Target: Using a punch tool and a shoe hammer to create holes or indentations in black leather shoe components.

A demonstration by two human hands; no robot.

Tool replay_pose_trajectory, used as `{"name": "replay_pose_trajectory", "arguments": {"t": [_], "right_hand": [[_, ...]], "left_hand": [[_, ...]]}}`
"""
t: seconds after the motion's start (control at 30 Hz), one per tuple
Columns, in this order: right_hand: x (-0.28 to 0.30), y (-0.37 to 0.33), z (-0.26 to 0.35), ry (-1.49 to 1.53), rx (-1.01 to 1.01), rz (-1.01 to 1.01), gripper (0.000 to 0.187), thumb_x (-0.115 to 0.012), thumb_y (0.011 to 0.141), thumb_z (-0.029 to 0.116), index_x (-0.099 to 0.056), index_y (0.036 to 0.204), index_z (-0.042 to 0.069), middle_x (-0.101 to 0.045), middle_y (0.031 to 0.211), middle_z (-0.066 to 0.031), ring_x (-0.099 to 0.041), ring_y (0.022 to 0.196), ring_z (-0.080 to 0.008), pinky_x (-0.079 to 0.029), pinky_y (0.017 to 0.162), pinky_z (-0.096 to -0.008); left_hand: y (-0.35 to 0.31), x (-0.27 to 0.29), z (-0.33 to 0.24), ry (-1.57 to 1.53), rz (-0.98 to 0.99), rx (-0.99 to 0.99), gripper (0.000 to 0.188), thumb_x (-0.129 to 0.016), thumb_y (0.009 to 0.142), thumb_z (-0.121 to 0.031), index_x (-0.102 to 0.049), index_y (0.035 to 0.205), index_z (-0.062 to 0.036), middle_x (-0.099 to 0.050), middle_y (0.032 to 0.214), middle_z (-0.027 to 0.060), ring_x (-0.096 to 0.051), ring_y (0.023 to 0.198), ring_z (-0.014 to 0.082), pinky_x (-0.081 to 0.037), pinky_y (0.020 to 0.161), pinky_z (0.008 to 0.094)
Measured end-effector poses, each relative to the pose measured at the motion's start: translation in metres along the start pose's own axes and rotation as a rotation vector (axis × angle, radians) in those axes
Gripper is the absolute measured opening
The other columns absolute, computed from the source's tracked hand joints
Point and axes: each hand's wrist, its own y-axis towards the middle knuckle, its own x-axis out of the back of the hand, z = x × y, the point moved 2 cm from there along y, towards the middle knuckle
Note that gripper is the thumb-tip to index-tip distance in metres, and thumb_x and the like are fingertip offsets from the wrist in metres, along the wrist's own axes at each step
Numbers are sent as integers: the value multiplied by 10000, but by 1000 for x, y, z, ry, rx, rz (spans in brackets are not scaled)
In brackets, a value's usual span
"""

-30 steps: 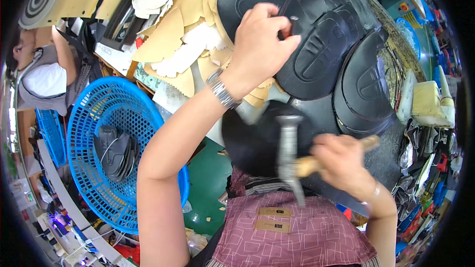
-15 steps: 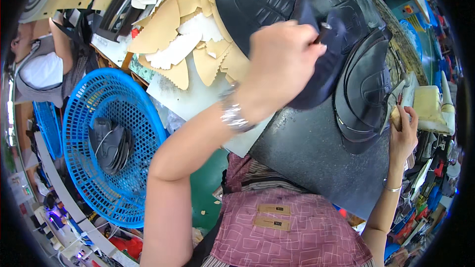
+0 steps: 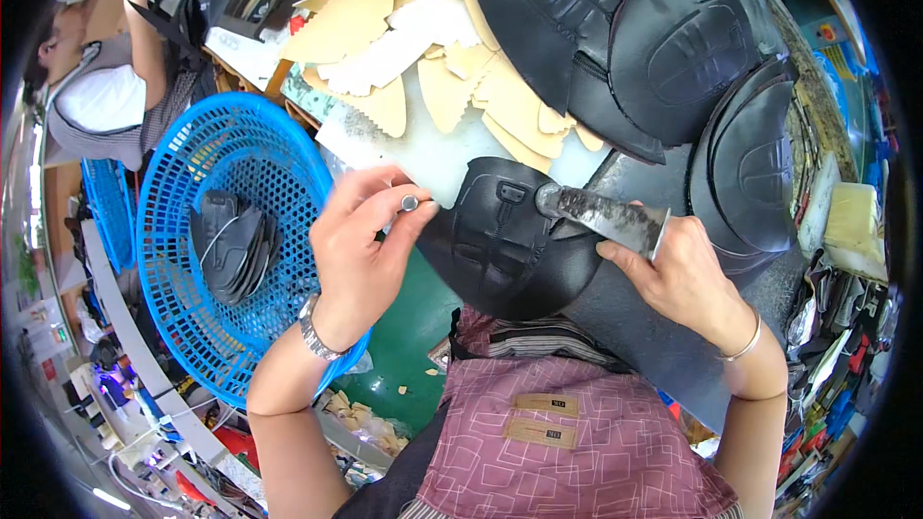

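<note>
R hand [image 3: 687, 274] has its grip closed round a hammer [image 3: 601, 214], fingers wrapped at the handle end, worn metal head lying on the black moulded piece [image 3: 505, 240] near its small tab. L hand [image 3: 361, 250] pinches a small metal stud [image 3: 411, 203] betw. thumb & forefinger, grip shut on it, held just at the piece's left edge. The piece sits on the desk [image 3: 663, 327] right in front of the person, partly over the near edge, above a maroon apron [image 3: 577, 442].

Step in hand, as I read it: fitting a stud to the piece, hammer laid on, not raised. Next move prob. calls for seating the stud square on its spot, fingers kept out from under the head, then a short straight tap.

Further out: more black pieces [image 3: 663, 48] stacked at the back & right, tan cut-outs [image 3: 452, 67] beside them. A blue basket [image 3: 240, 240] to the left holds a few black pieces. Another person [image 3: 106, 96] sits beyond the basket.
</note>
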Motion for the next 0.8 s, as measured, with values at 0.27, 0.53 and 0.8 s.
{"name": "replay_pose_trajectory", "arguments": {"t": [0.27, 0.53, 0.8], "right_hand": [[-2, 0, 5, 11, -35, -48, 186, -639, 785, 149, -570, 843, -14, -557, 606, -193, -562, 568, -382, -445, 503, -426], [11, 6, 7, 59, -187, 50, 199, -669, 750, 153, -600, 846, -8, -614, 709, -162, -588, 577, -320, -468, 520, -348], [3, 1, 10, 104, 203, -181, 230, -664, 690, 95, -571, 888, 24, -574, 734, -117, -574, 561, -292, -461, 493, -352]], "left_hand": [[2, -64, 15, -728, 203, 524, 114, -548, 887, -74, -530, 928, 31, -655, 854, 108, -643, 738, 143, -521, 650, 232], [1, -69, 11, -495, 129, 357, 106, -580, 864, -86, -537, 888, 8, -648, 750, 103, -648, 664, 148, -511, 585, 244], [1, -64, -3, 37, 107, -181, 123, -615, 793, -32, -525, 874, -7, -603, 665, 127, -621, 564, 226, -501, 512, 298]]}}
